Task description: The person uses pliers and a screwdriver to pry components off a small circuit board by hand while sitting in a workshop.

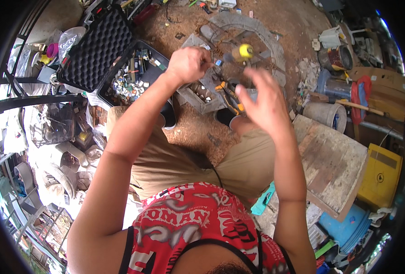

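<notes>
- Yellow-handled tool [242, 52]: round yellow knob or handle end, seen above the concrete block and between the two raised hands; it lies beyond the fingertips of both, and whether either hand touches it cannot be told.
- Left hand [189, 64]: closed into a loose fist, knuckles up, raised over the concrete block; something thin seems pinched in the fingers, but it is too small to make out.
- Right hand [262, 100]: open, fingers spread and slightly curled, back of the hand toward the camera; holds nothing visible; motion-blurred.
- Pliers [230, 95]: orange-and-black handles, lying on the concrete block just beside the right hand's thumb side.
- Concrete block [201, 93]: grey, hollow-celled, on the dirt ground in front of the person's knees, below both hands.
- Stone ring [257, 27]: curved grey kerb set in the dirt beyond the block.
- Open black case [97, 48]: egg-crate foam lid tilted up, to the person's left; its tray [129, 82] is filled with small mixed parts.
- Wooden board [332, 160]: weathered planks, to the person's right, near the right forearm.
- Grey bucket [326, 114]: just beyond the board.
- Yellow box [379, 176]: at far right, beside the board.
- Blue tub [346, 228]: lower right, below the board.
- Teal object [262, 199]: by the right thigh, partly hidden.
</notes>
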Demonstrator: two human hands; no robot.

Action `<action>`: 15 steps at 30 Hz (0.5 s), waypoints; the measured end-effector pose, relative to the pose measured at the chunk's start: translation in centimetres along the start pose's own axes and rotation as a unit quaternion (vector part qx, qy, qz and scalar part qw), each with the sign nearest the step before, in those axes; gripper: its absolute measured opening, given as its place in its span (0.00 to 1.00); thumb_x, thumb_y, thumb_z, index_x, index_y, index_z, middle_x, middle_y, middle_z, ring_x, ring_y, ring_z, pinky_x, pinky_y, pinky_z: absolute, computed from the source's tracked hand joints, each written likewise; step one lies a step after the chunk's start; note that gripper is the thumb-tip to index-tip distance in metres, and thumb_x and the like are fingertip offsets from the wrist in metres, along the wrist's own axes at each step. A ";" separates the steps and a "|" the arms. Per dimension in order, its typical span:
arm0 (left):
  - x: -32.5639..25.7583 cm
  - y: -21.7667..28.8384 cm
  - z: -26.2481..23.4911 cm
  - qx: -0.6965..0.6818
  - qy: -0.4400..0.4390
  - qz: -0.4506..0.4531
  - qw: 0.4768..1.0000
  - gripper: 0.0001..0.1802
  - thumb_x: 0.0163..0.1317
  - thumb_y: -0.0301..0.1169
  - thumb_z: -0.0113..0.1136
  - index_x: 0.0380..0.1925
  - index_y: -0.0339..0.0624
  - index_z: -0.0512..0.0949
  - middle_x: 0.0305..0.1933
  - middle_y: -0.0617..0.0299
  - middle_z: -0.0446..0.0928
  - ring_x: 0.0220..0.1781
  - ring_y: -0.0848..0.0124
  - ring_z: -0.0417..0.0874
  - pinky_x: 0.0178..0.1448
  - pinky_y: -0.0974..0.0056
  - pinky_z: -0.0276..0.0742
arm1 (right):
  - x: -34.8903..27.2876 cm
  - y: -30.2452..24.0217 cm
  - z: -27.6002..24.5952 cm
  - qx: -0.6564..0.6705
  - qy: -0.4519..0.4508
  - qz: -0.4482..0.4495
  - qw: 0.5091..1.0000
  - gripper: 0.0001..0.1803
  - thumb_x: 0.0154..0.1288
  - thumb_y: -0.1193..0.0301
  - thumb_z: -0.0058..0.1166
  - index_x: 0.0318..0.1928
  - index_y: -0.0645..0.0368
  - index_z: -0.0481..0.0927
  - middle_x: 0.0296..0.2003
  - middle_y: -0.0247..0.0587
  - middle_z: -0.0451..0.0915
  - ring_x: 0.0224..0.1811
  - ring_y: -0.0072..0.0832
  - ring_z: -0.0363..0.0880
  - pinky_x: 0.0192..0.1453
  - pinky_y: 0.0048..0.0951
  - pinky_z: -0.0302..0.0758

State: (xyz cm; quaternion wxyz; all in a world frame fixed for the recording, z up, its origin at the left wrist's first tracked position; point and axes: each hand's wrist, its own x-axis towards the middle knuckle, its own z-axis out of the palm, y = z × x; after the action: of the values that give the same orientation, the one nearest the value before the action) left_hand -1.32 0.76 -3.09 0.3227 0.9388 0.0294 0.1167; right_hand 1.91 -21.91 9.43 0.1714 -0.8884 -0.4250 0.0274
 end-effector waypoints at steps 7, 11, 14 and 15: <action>-0.7 0.4 -0.4 -0.001 0.000 -0.021 1.000 0.07 0.55 0.39 0.67 0.31 0.51 0.83 0.33 0.58 0.83 0.40 0.54 0.84 0.43 0.52 0.79 | -4.9 -15.5 -11.8 -0.070 -0.159 -0.335 0.926 0.13 0.48 0.70 0.58 0.33 0.67 0.81 0.18 0.35 0.73 0.22 0.26 0.73 0.26 0.28 0.71; -0.1 0.6 0.1 -0.007 0.009 0.028 1.000 0.08 0.54 0.36 0.70 0.30 0.47 0.83 0.34 0.55 0.83 0.39 0.54 0.84 0.41 0.54 0.79 | -6.1 -16.8 -9.6 -0.114 -0.049 -0.348 0.929 0.13 0.49 0.70 0.58 0.34 0.67 0.82 0.20 0.37 0.75 0.24 0.25 0.73 0.26 0.24 0.67; -0.5 0.4 0.3 -0.012 0.025 0.037 0.999 0.08 0.54 0.35 0.69 0.30 0.45 0.83 0.35 0.56 0.83 0.39 0.54 0.84 0.42 0.55 0.79 | -5.9 -17.7 -8.7 -0.125 -0.117 -0.329 0.929 0.16 0.52 0.67 0.60 0.39 0.65 0.83 0.21 0.35 0.74 0.24 0.28 0.76 0.28 0.26 0.69; 0.0 0.0 0.1 -0.008 0.007 0.029 1.000 0.08 0.53 0.34 0.69 0.31 0.44 0.82 0.36 0.56 0.83 0.40 0.53 0.84 0.43 0.54 0.80 | -4.8 -17.0 -8.4 -0.150 -0.135 -0.307 0.930 0.17 0.53 0.66 0.61 0.41 0.64 0.83 0.24 0.36 0.76 0.26 0.30 0.77 0.30 0.28 0.70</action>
State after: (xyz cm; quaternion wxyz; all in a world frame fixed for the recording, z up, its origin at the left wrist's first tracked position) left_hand -1.34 0.68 -3.13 0.3269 0.9357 0.0035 0.1329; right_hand -12.17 -18.08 22.45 -0.0232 -0.7178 -0.6952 0.0289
